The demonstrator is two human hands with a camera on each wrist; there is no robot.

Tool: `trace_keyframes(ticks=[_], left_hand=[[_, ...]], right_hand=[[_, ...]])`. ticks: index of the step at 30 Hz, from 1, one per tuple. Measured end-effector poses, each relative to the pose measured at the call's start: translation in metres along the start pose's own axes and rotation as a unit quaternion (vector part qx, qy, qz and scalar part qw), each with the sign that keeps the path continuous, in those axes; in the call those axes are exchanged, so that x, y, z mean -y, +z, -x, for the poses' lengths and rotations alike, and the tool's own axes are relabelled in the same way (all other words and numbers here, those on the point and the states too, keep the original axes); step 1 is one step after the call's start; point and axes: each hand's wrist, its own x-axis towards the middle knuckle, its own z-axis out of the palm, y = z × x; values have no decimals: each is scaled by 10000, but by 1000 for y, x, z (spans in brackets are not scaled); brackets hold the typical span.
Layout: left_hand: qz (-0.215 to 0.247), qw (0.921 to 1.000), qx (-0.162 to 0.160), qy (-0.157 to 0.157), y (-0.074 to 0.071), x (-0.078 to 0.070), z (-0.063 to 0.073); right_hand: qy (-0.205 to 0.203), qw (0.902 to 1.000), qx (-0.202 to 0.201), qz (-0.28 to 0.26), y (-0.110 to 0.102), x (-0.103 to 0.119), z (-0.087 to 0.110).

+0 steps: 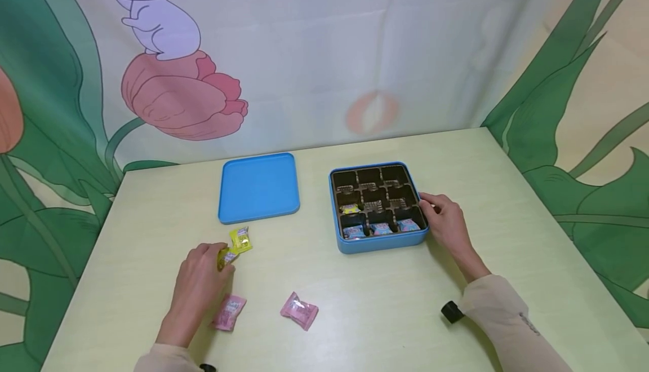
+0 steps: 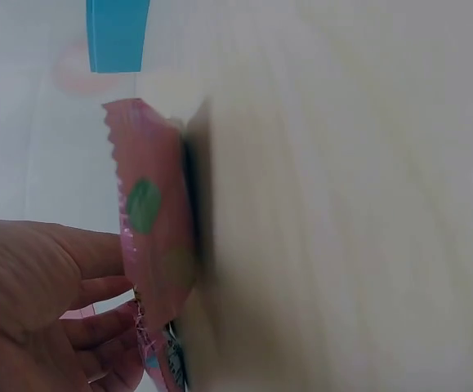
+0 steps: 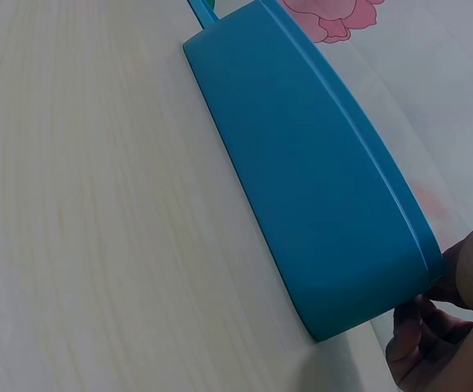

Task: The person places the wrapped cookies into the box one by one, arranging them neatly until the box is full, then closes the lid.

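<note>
While the right hand [image 1: 448, 224] grips the box [image 1: 381, 243], the left hand [image 1: 196, 279] pinches a yellow candy [image 1: 229, 257], a pickup probably needing lifting rightward.

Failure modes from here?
The left hand pinches one yellow candy right beside another yellow candy, so it may drag or knock that one. One pink candy lies close by its wrist and could get brushed. The right hand touches the side of the box; a bump might shift it.
</note>
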Motion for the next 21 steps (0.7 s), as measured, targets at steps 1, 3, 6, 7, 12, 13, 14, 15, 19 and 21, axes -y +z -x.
trace_keyframes(ticks=[1,3,6,7,12,13,14,15,19,21], left_hand=[[-2,10000,5,-12,0,1,0],[-20,10000,-5,-14,0,1,0],[-59,10000,0,-14,0,2,-1],[-76,10000,23,-36,1,1,-1],[-173,9995,185,-169,1,-1,-3],[-186,9994,208,-181,1,-1,-3],[-202,9994,218,-177,1,-1,-4],[-206,9994,225,-174,1,-1,-4],[-185,9994,240,-164,1,-1,-5],[-186,9993,265,-183,0,-1,-5]], right_hand=[[10,10000,6,8,0,0,0],[20,10000,15,10,0,1,0],[10,10000,10,4,0,1,0],[8,10000,7,-4,0,1,0],[1,10000,-8,-7,0,2,0],[-1,10000,-11,-9,0,2,0],[2,10000,-12,-5,0,2,0],[1,10000,-11,5,0,2,0],[3,10000,-1,18,0,1,0],[-6,10000,1,24,0,1,0]])
